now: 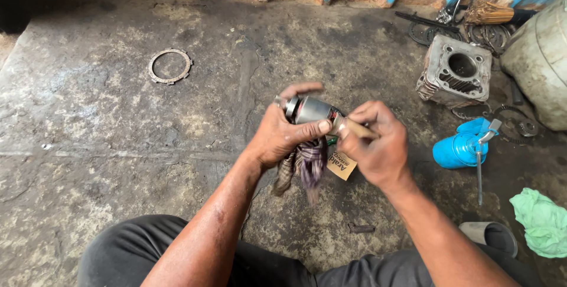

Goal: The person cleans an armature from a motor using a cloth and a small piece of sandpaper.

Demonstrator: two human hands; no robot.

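Left hand (282,133) clamps the grey motor armature (312,109) and checked rag (306,169), dead centre — right hand (378,145) pinches a wooden-handled tool (354,127) at its three o'clock end. A slip could gouge it — greasy fingers.

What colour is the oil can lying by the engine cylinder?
Blue, with a metal spout: the oil can lies on its side. Head view shows it.

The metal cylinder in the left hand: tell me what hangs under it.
Under the metal cylinder, a checked rag hangs from the left hand, beside a tan card tag. The palm hides the rag's upper part.
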